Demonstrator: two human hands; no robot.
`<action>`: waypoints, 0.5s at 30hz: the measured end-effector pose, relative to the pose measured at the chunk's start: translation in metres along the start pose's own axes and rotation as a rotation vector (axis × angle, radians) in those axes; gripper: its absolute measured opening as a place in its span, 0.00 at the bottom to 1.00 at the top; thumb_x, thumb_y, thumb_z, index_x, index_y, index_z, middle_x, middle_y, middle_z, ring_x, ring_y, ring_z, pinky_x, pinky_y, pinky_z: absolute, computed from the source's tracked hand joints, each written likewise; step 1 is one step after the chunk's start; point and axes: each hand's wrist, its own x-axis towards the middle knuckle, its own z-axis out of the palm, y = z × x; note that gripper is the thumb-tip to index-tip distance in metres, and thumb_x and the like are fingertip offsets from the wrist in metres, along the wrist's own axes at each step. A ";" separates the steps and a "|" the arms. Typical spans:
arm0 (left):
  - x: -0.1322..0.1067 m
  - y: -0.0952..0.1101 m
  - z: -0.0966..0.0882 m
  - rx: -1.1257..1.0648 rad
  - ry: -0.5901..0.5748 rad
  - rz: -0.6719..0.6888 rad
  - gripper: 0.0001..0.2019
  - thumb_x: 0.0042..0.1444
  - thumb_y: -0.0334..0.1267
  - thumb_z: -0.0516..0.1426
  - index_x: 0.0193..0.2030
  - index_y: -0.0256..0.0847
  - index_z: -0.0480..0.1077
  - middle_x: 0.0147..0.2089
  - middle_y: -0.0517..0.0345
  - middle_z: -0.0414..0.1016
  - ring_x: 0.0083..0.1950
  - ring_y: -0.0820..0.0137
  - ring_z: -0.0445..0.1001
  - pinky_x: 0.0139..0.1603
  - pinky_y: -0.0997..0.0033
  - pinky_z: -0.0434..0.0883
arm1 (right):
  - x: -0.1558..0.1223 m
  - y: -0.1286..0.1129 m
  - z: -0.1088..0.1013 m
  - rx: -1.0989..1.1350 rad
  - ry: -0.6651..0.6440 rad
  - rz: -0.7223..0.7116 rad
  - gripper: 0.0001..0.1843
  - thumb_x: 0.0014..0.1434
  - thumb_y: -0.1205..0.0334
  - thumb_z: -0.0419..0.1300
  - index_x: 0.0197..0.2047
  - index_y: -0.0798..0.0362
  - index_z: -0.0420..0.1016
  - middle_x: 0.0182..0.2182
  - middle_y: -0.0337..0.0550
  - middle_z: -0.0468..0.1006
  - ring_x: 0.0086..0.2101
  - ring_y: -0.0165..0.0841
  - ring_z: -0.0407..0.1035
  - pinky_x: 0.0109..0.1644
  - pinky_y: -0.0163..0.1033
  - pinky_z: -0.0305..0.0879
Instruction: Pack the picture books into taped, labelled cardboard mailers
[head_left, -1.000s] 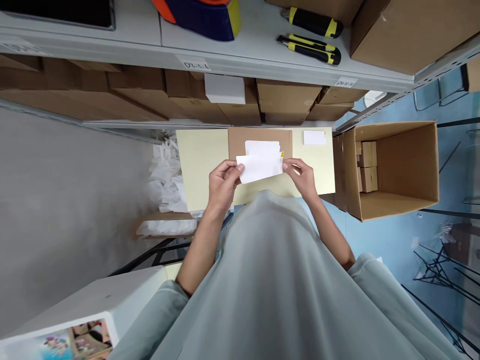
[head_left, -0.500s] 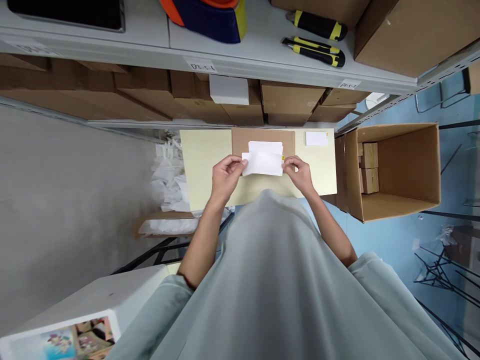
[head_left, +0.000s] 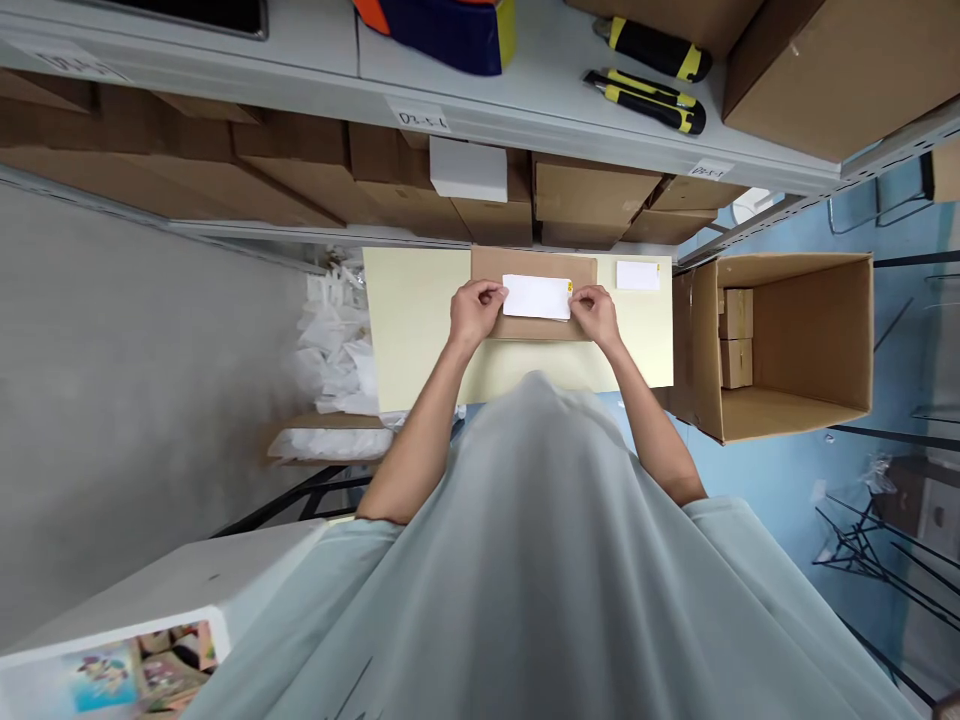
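A white paper card [head_left: 537, 297] with a small yellow mark at its right corner lies level over the brown cardboard sheet [head_left: 495, 262]. My left hand [head_left: 475, 308] pinches the card's left end between thumb and fingers. At the opposite end, the fingers of my right hand [head_left: 595, 312] are closed on its edge near the yellow mark. A thin white edge shows beneath the card, mostly covered by it. To the right, a similar white card [head_left: 637, 275], also marked yellow, rests on the pale yellow tabletop [head_left: 427, 330].
An open cardboard carton [head_left: 795, 410] with small boxes [head_left: 736, 313] stands right of the table. A shelf [head_left: 465, 105] crosses above, bearing utility knives [head_left: 660, 48] and a blue-orange object [head_left: 442, 35]. Brown boxes [head_left: 592, 190] line the level below. White bags [head_left: 337, 345] sit at left.
Both hands have carried the white card slightly away from me, so it now covers the white paper that showed behind it. The view has shifted a little.
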 end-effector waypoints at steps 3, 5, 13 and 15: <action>0.001 -0.005 0.005 0.018 0.018 0.017 0.06 0.62 0.39 0.64 0.39 0.41 0.84 0.42 0.53 0.83 0.38 0.66 0.74 0.49 0.63 0.74 | 0.000 0.004 0.003 -0.072 0.006 0.017 0.04 0.60 0.66 0.63 0.35 0.48 0.80 0.44 0.47 0.82 0.52 0.43 0.73 0.65 0.52 0.70; 0.001 -0.008 0.007 0.047 0.034 0.048 0.06 0.62 0.39 0.64 0.39 0.42 0.84 0.42 0.53 0.83 0.39 0.64 0.74 0.53 0.60 0.73 | -0.002 0.005 0.004 -0.119 0.019 0.030 0.04 0.61 0.66 0.63 0.35 0.48 0.80 0.44 0.47 0.82 0.53 0.44 0.72 0.66 0.52 0.69; -0.003 -0.014 0.014 0.078 0.078 0.106 0.05 0.64 0.41 0.64 0.39 0.46 0.83 0.41 0.51 0.81 0.45 0.58 0.76 0.62 0.52 0.71 | -0.012 -0.003 0.007 -0.212 0.022 0.061 0.06 0.66 0.64 0.61 0.41 0.49 0.81 0.49 0.51 0.79 0.54 0.46 0.68 0.67 0.53 0.67; -0.004 -0.016 0.016 0.070 0.099 0.105 0.05 0.64 0.41 0.64 0.39 0.47 0.83 0.41 0.51 0.80 0.46 0.56 0.76 0.61 0.50 0.72 | -0.012 -0.004 0.008 -0.207 0.021 0.071 0.06 0.66 0.63 0.61 0.41 0.49 0.81 0.49 0.51 0.78 0.55 0.47 0.68 0.67 0.54 0.66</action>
